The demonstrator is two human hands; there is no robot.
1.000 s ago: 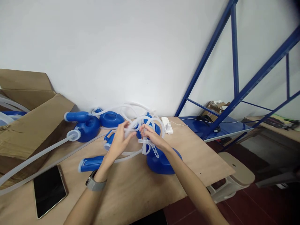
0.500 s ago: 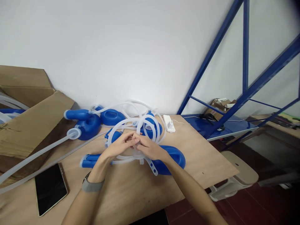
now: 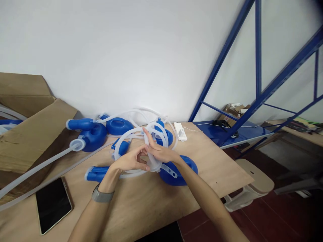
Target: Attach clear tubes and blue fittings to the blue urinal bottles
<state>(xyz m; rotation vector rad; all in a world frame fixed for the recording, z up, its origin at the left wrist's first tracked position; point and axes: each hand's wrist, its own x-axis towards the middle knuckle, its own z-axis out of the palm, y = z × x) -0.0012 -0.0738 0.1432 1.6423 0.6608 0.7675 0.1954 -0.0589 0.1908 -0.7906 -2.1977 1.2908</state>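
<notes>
Over the table's middle, my left hand [image 3: 131,158] and my right hand [image 3: 160,152] meet around a translucent white hose [image 3: 126,133]. The fingers of my left hand are curled round it, thumb low beside a flared, cup-like end cap [image 3: 154,164]. My right hand closes on the hose just above that cap, with one finger pointing up along it. A pale strap with holes [image 3: 169,170] sticks out to the right of the cap. Behind the strap lies a blue plastic bottle [image 3: 183,171]. The hose loops back behind both hands, and their grip partly hides it.
More blue bottles [image 3: 94,137] with hoses lie at the back left, beside an open cardboard box [image 3: 37,134]. A phone [image 3: 54,205] lies at the front left. A white power strip [image 3: 180,131] sits near the wall. A stool [image 3: 257,178] stands right of the table.
My hands have turned the cap, so its flared end now faces down toward me. My right finger has straightened upward, and the strap has swung up and right. The view has shifted slightly.
</notes>
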